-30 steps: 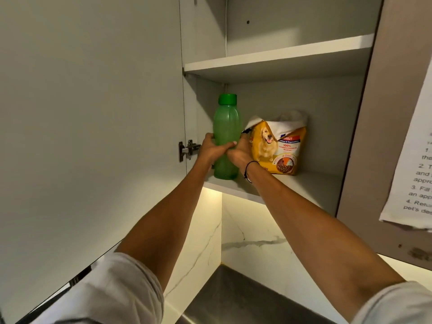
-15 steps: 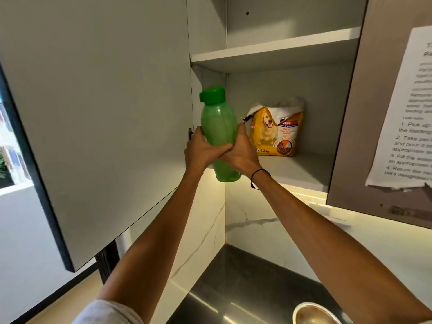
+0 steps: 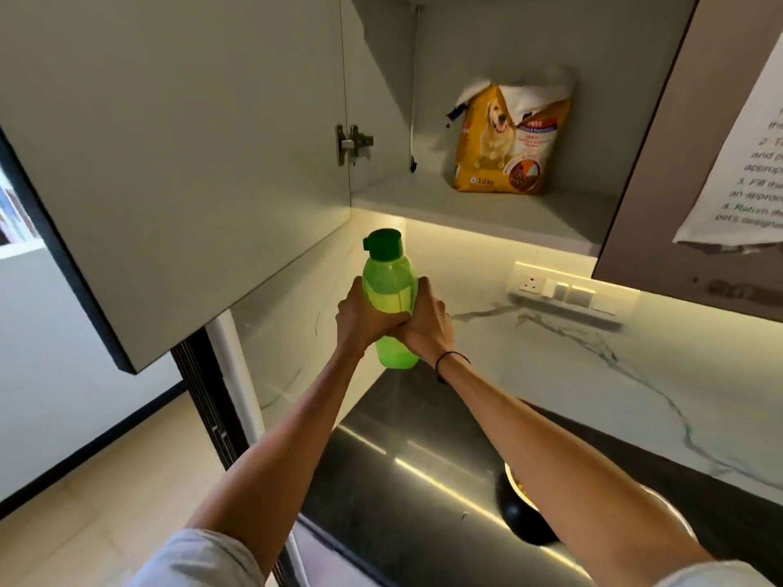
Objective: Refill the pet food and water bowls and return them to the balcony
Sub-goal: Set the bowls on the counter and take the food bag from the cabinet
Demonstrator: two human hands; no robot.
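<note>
Standing upright, green bottle (image 3: 387, 296), cap up, both hands gripping

One head-worn view (wide-angle) looks forward and slightly down, close beneath the open cabinet (image 3: 487, 205).

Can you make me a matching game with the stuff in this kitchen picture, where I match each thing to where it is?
Things:
1. green water bottle
2. dog food bag
3. printed paper sheet
4. wall socket strip

Places:
A. taped on the closed cabinet door
B. on the marble wall under the cabinet
C. gripped between left hand and right hand
D. standing on the cabinet shelf

Pairs: 1-C, 2-D, 3-A, 4-B
</note>
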